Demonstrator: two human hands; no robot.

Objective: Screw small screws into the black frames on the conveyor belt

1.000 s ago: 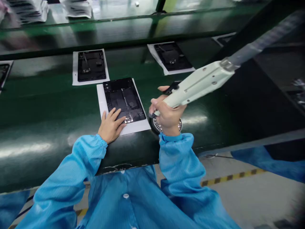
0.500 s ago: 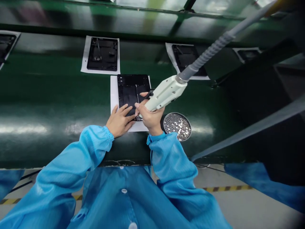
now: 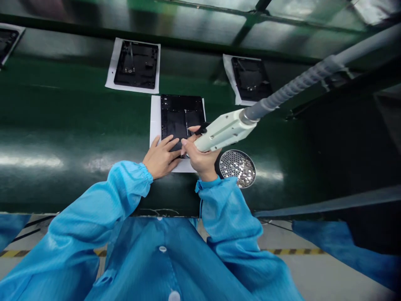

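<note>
A black flat device panel (image 3: pixel 181 117) lies on a white sheet (image 3: pixel 154 121) on the green conveyor belt (image 3: pixel 62 125), just in front of me. My left hand (image 3: pixel 161 156) rests flat on the panel's near edge with its fingers stretched out. My right hand (image 3: pixel 200 156) is wrapped round a pale electric screwdriver (image 3: pixel 224 130), whose tip points down at the panel's near right corner, beside my left fingers. A grey ribbed hose (image 3: pixel 300 81) runs from the tool up to the right.
A round perforated dish of small screws (image 3: pixel 237 168) sits right of my right hand. Two more black panels on white sheets (image 3: pixel 136 65) (image 3: pixel 250 78) lie farther back on the belt, another at the far left edge (image 3: pixel 8 39). A blue-sleeved arm (image 3: pixel 344 251) shows at lower right.
My right hand carried the screwdriver left from above the screw dish onto the panel's near right corner, uncovering the dish. My left hand stayed on the panel.
</note>
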